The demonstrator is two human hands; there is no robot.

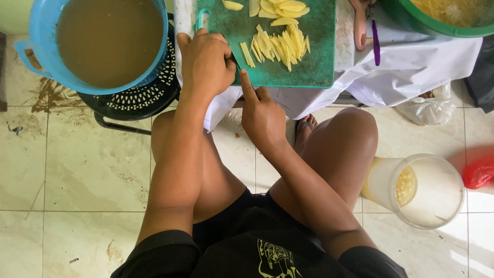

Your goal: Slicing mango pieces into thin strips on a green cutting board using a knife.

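Floor: pale glossy floor tiles (77, 170) with grey grout lines, brown stains at upper left.
Light: bright daylight patch on the tiles at lower right.
Furniture: black perforated plastic stool (146, 98), metal leg showing.

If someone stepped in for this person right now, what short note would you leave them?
Left hand: rests on the near left corner of the green plastic cutting board, empty as far as I can see.
Right hand: at the board's near edge, forefinger up; no knife visible.
Done: pale yellow cut strips lie mid-board.
Left: uncut pale slices at the far edge.
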